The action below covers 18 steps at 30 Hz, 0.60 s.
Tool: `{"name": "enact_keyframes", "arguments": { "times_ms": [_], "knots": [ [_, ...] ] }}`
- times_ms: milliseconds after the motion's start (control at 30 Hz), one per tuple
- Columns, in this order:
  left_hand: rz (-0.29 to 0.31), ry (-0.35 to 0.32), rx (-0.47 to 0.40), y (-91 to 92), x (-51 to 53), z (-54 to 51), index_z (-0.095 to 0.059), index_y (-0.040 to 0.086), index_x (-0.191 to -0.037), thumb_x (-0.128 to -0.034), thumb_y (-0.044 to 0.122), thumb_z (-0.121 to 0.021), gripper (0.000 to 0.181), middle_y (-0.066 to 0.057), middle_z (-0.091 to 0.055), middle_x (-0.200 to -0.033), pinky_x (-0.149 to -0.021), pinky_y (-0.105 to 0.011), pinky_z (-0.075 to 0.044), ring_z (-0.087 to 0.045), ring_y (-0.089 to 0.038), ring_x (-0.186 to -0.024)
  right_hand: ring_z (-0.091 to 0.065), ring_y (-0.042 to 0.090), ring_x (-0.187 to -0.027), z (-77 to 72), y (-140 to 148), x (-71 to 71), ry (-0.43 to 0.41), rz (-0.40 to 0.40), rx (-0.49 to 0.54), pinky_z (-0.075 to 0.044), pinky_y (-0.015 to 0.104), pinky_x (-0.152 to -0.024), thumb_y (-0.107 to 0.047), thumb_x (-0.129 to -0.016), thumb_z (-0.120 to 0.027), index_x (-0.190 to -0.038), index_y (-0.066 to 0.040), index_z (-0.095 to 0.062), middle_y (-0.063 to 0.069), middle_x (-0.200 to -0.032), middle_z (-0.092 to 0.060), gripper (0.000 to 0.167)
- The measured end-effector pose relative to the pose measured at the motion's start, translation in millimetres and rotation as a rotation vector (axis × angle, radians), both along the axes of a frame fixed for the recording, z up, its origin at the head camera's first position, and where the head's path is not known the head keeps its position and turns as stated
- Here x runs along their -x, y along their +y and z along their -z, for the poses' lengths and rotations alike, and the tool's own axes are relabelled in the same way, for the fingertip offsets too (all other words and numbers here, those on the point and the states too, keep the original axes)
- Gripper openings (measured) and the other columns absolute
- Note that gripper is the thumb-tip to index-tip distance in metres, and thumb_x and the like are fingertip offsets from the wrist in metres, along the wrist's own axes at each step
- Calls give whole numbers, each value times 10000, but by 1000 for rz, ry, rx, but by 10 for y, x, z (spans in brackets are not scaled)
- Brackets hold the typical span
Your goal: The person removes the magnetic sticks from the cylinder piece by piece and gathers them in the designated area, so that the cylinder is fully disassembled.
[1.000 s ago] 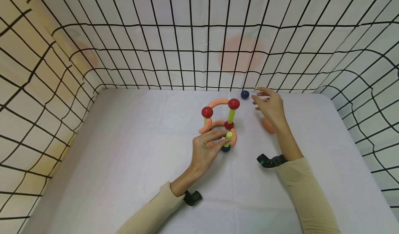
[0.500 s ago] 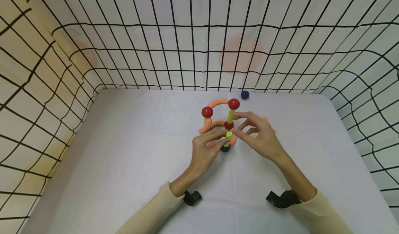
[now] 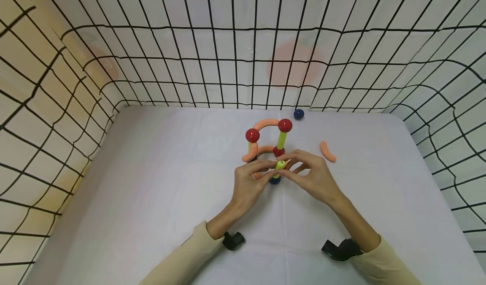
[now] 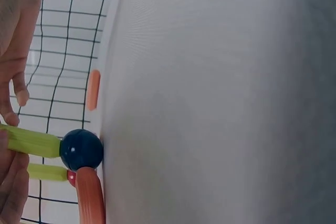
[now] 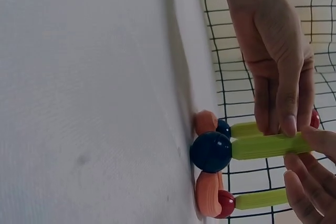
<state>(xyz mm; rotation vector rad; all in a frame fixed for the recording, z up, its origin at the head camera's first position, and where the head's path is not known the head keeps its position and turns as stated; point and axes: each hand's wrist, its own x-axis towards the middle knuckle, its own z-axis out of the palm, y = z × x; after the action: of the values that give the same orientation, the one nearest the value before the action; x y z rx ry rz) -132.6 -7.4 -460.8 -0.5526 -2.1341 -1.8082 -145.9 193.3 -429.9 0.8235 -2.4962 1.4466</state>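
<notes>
Left hand (image 3: pixel 250 183) pinches an upright yellow-green rod (image 3: pixel 280 166) between thumb and fingers. The rod's lower end stands in a dark blue ball (image 3: pixel 275 180). From the other side, the right hand (image 3: pixel 313 177) has its thumb and fingertips round the rod's upper part. Behind the hands, the joined structure has red balls (image 3: pixel 285 125), orange curved pieces (image 3: pixel 267 124) and another green rod (image 3: pixel 282 140). In the right wrist view, the held rod (image 5: pixel 262 147) points out of the blue ball (image 5: pixel 211 152), with orange pieces (image 5: pixel 208 195) beside the ball.
A loose blue ball (image 3: pixel 298 114) lies near the table's back edge. Right of the structure lies a loose orange curved piece (image 3: pixel 328 152). Black wire mesh (image 3: pixel 235 61) surrounds the white table (image 3: pixel 159 158) at the back and sides.
The right hand has come from beside the loose blue ball down and left to the rod, and its fingers now close on it. The left hand keeps its pinch.
</notes>
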Motion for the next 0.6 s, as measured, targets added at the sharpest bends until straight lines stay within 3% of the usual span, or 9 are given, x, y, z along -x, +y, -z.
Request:
{"name": "enact_keyframes", "arguments": {
  "times_ms": [300, 600],
  "knots": [
    [-1, -90, 97, -6, -1, 18, -819, 7, -1000, -839, 13, -839, 162, -125, -810, -986, -821, -419, -647, -776, -271, -929, -703, 80, -863, -34, 132, 38, -21, -57, -79, -606, 234, -713, 7, -824, -846, -1168, -85, -741, 23, -1089, -778, 371],
    [36, -147, 264, -46, 23, 49, -804, -42, -1034, -807, -37, -847, 231, -150, -797, -1071, -798, -390, -648, -768, -291, -984, -705, 47, -921, -70, 250, 81, -58, -107, -132, -605, 248, -735, -16, -828, -850, -1125, -151, -754, -52, -1049, -777, 340]
  ]
}}
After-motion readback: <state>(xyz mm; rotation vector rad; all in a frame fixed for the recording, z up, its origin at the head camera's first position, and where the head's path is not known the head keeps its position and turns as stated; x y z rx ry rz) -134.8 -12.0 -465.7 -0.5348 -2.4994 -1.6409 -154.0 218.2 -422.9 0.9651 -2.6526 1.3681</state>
